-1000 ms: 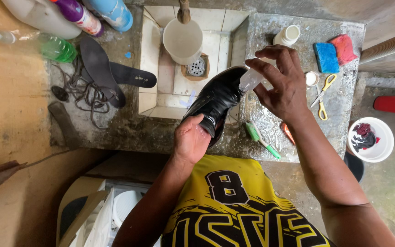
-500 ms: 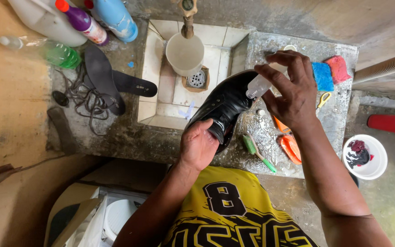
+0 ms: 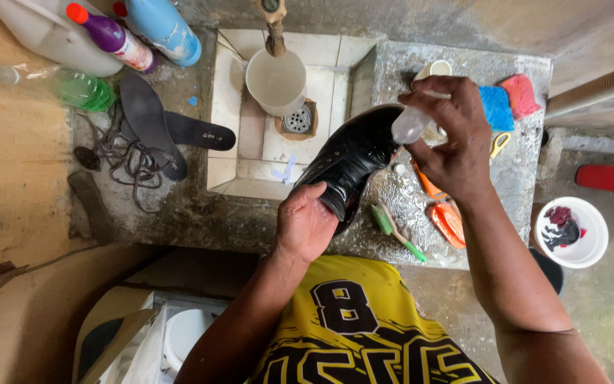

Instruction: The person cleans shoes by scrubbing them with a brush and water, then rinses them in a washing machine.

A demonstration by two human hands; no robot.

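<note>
My left hand (image 3: 305, 222) grips the heel end of a black leather shoe (image 3: 353, 158), which is held tilted over the edge of a tiled sink (image 3: 229, 121). My right hand (image 3: 451, 136) holds a small clear plastic bottle (image 3: 411, 125), tipped down with its mouth at the shoe's toe. Below the shoe, on the wet concrete counter (image 3: 513, 178), lie a green toothbrush (image 3: 396, 232) and an orange brush (image 3: 443, 210).
A white cup (image 3: 276, 80) stands in the sink under a tap. Two black insoles (image 3: 152, 121) and dark laces (image 3: 119, 153) lie at left, near detergent bottles (image 3: 111, 34). Blue (image 3: 497, 107) and pink sponges, yellow scissors (image 3: 499, 144), a white bowl (image 3: 578, 235) sit at right.
The view has shifted slightly. The shoe and the small bottle stay together over the counter; my right hand keeps the bottle tipped at the toe.
</note>
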